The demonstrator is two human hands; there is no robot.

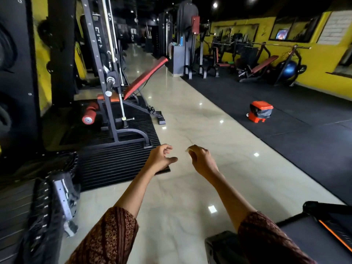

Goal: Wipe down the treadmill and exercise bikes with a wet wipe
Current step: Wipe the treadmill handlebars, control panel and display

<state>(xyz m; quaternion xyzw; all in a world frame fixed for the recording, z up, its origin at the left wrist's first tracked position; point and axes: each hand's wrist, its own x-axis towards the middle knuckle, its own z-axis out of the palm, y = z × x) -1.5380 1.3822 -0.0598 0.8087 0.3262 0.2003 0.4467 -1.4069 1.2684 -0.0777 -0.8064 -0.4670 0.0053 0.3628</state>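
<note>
Wet wipe [187, 149] shows only as a small pale scrap poking out of the right grip [202, 159], pinched between thumb and curled fingers and mostly hidden by the hand, so I judge it is balled up small. Right grip is closed around it and held out in front at about waist level over the tiled floor [190, 121], touching no machine. Left grip [160, 159] holds nothing, fingers loosely curled, thumb out, hanging beside the right one with a gap between them. Treadmill [301, 233] sits at the bottom right, just beside the right forearm, only its dark deck and an orange stripe in view. No exercise bike that I can pick out. Orange bin [261, 111] with a black liner stands on the black mat [285, 140] ahead to the right, well apart from the hands. Likely the wipe is used and headed for that bin, hence the forward carry, but that is a guess. Red bench [144, 77] stands on the left.
</note>
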